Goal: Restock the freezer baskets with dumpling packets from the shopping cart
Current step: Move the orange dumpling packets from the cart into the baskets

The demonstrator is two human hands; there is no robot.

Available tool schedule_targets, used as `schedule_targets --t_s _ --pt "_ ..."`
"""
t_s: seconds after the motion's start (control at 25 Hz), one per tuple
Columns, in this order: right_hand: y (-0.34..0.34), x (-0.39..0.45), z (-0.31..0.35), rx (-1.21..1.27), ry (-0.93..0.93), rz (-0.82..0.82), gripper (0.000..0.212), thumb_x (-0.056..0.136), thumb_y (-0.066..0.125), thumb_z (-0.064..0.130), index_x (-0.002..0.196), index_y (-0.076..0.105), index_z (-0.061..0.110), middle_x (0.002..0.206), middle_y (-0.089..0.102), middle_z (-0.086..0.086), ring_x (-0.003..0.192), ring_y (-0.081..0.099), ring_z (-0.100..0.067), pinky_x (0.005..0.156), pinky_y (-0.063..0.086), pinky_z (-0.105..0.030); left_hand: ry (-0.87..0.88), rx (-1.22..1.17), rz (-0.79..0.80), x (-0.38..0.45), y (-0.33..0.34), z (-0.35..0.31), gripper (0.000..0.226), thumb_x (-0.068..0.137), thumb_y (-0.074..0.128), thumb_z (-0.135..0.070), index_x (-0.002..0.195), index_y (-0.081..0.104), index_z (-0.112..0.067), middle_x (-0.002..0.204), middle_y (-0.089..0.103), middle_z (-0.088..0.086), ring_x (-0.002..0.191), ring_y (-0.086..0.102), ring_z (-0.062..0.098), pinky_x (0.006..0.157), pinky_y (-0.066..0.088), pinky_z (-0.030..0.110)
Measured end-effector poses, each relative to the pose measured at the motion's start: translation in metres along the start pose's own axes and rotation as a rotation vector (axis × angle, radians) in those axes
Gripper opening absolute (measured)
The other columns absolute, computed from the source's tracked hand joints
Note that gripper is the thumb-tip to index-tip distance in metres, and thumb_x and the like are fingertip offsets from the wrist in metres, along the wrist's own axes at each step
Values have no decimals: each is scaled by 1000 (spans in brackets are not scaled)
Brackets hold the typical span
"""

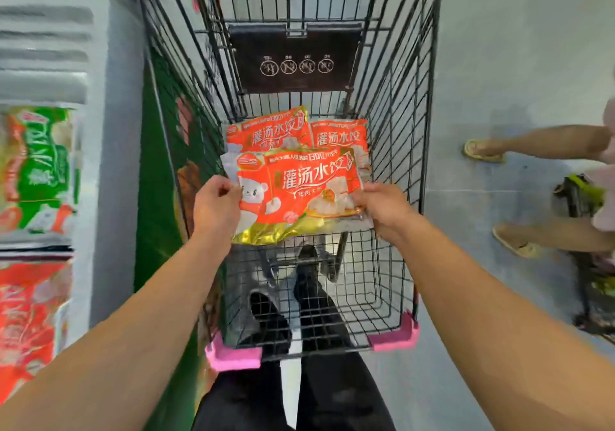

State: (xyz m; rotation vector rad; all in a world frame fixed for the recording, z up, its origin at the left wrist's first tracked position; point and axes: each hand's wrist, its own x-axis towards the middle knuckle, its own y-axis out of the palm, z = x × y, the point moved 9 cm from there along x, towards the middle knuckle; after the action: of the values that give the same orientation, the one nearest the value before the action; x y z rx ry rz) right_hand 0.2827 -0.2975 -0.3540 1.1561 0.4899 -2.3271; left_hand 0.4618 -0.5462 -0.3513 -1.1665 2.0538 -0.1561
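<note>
Glossy orange plastic crinkles where you hold the dumpling packet (296, 191) over the black wire shopping cart (392, 104): your left hand (216, 206) pinches its left edge, your right hand (382, 209) grips its right edge. Two more flat, shiny packets (339, 136) lie in the cart behind it. Bagged packets in the freezer (36, 171) sit at your left.
</note>
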Motion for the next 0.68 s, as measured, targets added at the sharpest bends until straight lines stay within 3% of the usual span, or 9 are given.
schedule_targets --t_s 0.16,0.24,0.36,0.48,0.56,0.68 --pt "20 -69 -12 69 -38 60 19 85 56 -7 90 70 6 91 75 -13 85 71 -27 81 59 -44 33 -63 3 -53 -54 0 25 91 57 -13 67 53 -20 72 60 3 67 55 19 62 44 34" --pt "25 -90 -17 17 -78 19 8 86 63 4 86 71 5 91 73 -14 86 70 -31 87 56 -51 69 -109 -8 -83 -77 1 24 90 57 -10 67 54 -18 67 58 0 62 53 12 59 43 28" --pt "36 -109 -8 -172 -161 -58 28 82 71 30 88 75 2 89 75 -15 89 71 -37 84 56 -55 100 -149 -48 -124 -105 0 26 90 54 -3 66 50 -13 59 50 -4 52 48 2 45 35 12" --pt "56 -122 8 -336 -236 -20 27 78 72 39 84 77 13 80 77 -1 82 74 -23 85 58 -47 18 -268 -129 -148 -137 29 27 87 59 -7 62 50 -16 59 51 -1 61 48 15 56 40 24" --pt "77 -138 18 -375 -302 75 18 81 72 33 84 77 16 81 77 3 81 74 -20 85 58 -45 -53 -435 -205 -173 -164 57 23 76 61 -11 56 54 -19 58 51 2 64 49 21 64 40 33" --pt "105 -164 35 -475 -440 144 13 86 71 26 82 76 14 80 76 2 80 73 -20 78 58 -36 -115 -584 -287 -207 -194 90 36 78 59 1 49 53 -20 53 46 3 60 46 21 60 37 34"
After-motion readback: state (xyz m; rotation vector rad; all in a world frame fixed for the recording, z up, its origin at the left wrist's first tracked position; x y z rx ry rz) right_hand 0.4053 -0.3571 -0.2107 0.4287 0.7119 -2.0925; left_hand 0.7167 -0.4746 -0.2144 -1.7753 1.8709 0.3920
